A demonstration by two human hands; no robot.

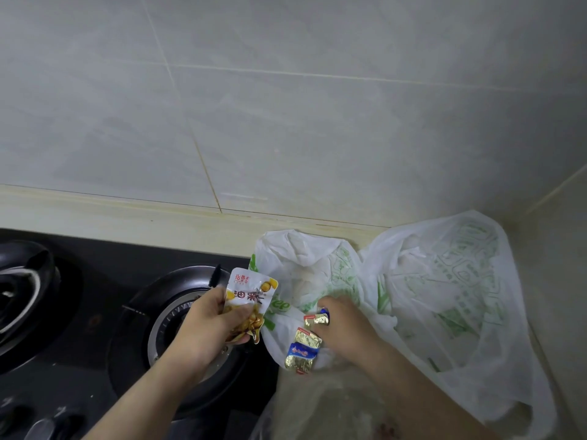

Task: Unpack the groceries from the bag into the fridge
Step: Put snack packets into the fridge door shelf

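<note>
A white plastic grocery bag with green print point(444, 290) lies open on the counter in the corner by the wall. My left hand point(206, 325) grips a white and yellow snack pouch point(246, 300) above the stove's right burner, just left of the bag. My right hand point(346, 328) holds several small gold and blue foil packets point(303, 349) at the bag's near edge. Whatever else is in the bag is hidden by its folds.
A black gas stove point(95, 312) with two burners fills the lower left. A beige counter ledge point(127, 214) runs along the grey tiled wall point(254, 106). The side wall closes off the right behind the bag.
</note>
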